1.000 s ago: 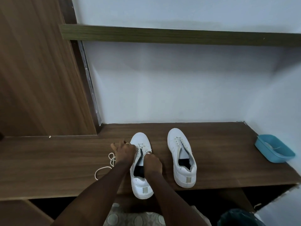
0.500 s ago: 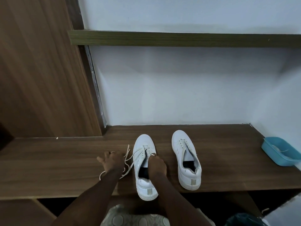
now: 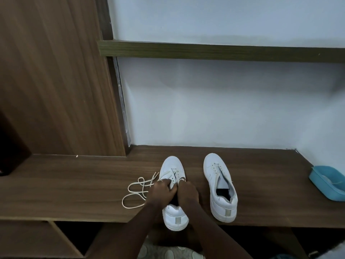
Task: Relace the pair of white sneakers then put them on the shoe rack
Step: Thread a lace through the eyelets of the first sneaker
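Two white sneakers stand toes to the wall on a brown wooden shelf [image 3: 78, 186]. On the left sneaker [image 3: 172, 166] both my hands rest over the tongue and eyelets. My left hand [image 3: 162, 191] pinches the white lace [image 3: 136, 189] at the shoe's left side. The lace's loose part lies in loops on the shelf to the left. My right hand [image 3: 187, 192] is closed on the shoe's right eyelet edge. The right sneaker [image 3: 220, 186] stands apart, untouched, with no lace visible in its eyelets.
A blue plastic tub [image 3: 328, 182] sits at the shelf's right end by the wall. A narrow olive shelf [image 3: 214, 50] runs along the white wall above. A tall wooden panel [image 3: 56, 81] stands at the left. Open compartments lie below the shelf's front edge.
My left hand came back from the shelf at the left onto the left sneaker, beside my right hand. The loose lace now lies in loops left of the shoe.
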Tool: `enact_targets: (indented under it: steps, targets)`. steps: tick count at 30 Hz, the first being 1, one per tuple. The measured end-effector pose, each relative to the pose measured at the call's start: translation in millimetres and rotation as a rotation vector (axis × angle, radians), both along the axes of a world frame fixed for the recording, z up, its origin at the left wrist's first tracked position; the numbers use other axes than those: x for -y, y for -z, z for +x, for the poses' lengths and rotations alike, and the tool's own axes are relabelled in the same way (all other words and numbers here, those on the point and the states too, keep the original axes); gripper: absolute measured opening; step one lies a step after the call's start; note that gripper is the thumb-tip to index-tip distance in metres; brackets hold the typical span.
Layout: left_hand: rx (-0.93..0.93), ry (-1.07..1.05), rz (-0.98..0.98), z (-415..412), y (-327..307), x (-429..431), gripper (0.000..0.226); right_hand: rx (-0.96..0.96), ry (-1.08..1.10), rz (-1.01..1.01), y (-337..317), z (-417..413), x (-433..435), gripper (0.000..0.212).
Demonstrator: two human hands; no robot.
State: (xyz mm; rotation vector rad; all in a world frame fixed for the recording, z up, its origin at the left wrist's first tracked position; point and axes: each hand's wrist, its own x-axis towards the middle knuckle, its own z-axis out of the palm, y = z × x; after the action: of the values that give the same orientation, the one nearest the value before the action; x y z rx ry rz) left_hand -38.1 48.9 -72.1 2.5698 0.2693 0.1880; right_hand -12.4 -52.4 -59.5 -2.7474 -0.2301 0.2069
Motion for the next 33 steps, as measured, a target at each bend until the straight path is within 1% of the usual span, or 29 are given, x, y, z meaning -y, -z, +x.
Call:
enact_targets:
  steps: [2,6,8,10,12,15,17,19,20,22,24,27,33]
  targets:
    - [0.003,0.041,-0.02,-1,-3,-2,0.033,0.01,-0.005,0.042,4,-1,2,0.028]
    - [0.037,0.044,-0.04,4,-3,-4,0.054,0.146,-0.061,0.164,10,0,7,0.038]
    - [-0.028,0.049,-0.013,9,1,-6,0.049,0.227,-0.106,0.253,11,1,10,0.037]
    - [-0.088,0.039,-0.021,14,7,-7,0.039,0.293,-0.108,0.386,13,1,10,0.03]
    - [-0.11,0.031,-0.002,19,9,-5,0.037,0.274,-0.09,0.428,14,3,8,0.029]
    - [-0.084,0.04,-0.036,18,4,-2,0.043,0.224,-0.005,0.347,11,15,1,0.029]
    - [-0.074,0.043,-0.123,15,4,-1,0.042,0.177,0.039,0.331,6,22,-3,0.03]
    - [-0.055,0.008,-0.214,14,8,-4,0.042,0.16,0.015,0.245,5,29,-6,0.036]
    - [-0.054,0.003,-0.23,14,12,-5,0.045,0.165,-0.007,0.188,6,31,-7,0.036]
    - [-0.04,0.01,-0.226,12,14,-6,0.049,0.193,-0.021,0.105,7,35,-10,0.035]
    - [-0.013,0.012,-0.255,10,9,-4,0.042,0.205,-0.023,0.063,7,38,-15,0.032]
    - [-0.007,-0.011,-0.255,11,8,-3,0.044,0.221,-0.038,-0.005,8,39,-21,0.03]
    - [-0.042,-0.07,-0.271,11,7,0,0.046,0.246,0.027,0.049,6,42,-29,0.025]
